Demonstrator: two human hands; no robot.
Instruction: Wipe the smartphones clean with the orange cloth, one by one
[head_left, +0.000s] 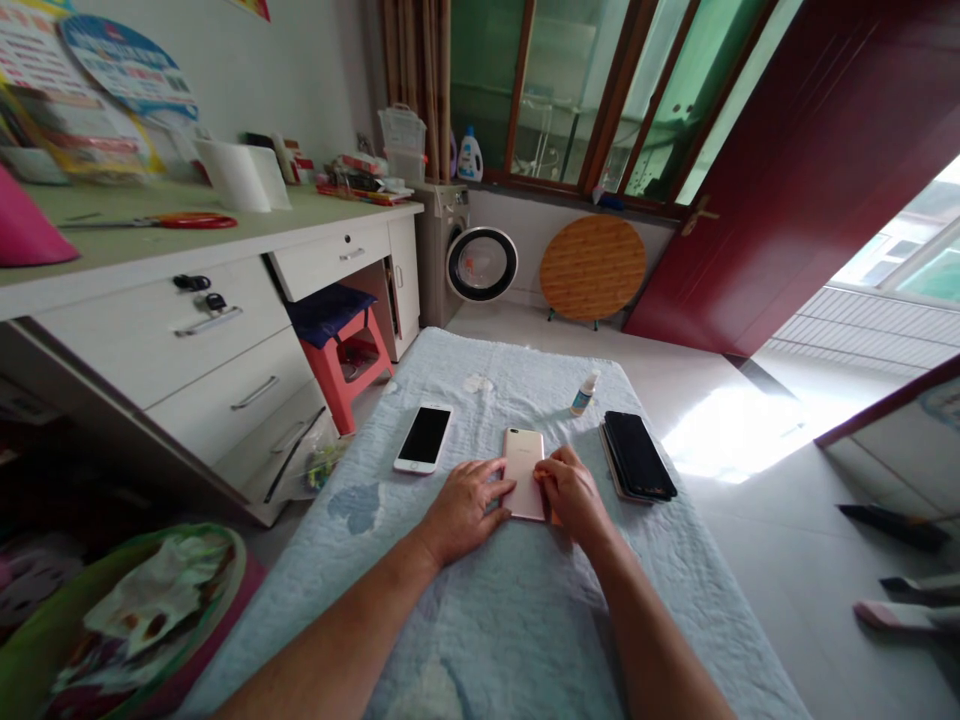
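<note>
A pinkish-gold phone [523, 460] lies back side up on the light blue quilted cloth [495, 620], its camera end away from me. My left hand [466, 505] rests at its left side, fingers apart, with fingertips on the phone's edge. My right hand [574, 490] is closed in a pinch on a small orange piece [541, 474] against the phone's right side. Most of that piece is hidden by the fingers. A white phone [424, 439] with a dark screen lies to the left. On the right, a black phone [640, 455] lies on top of another flat item.
A small spray bottle [584, 393] stands at the cloth's far right. To the left are a white desk [172, 330], a red stool [341, 375] and a bin [240, 570] with trash. A washing machine [442, 270] with its door open stands behind.
</note>
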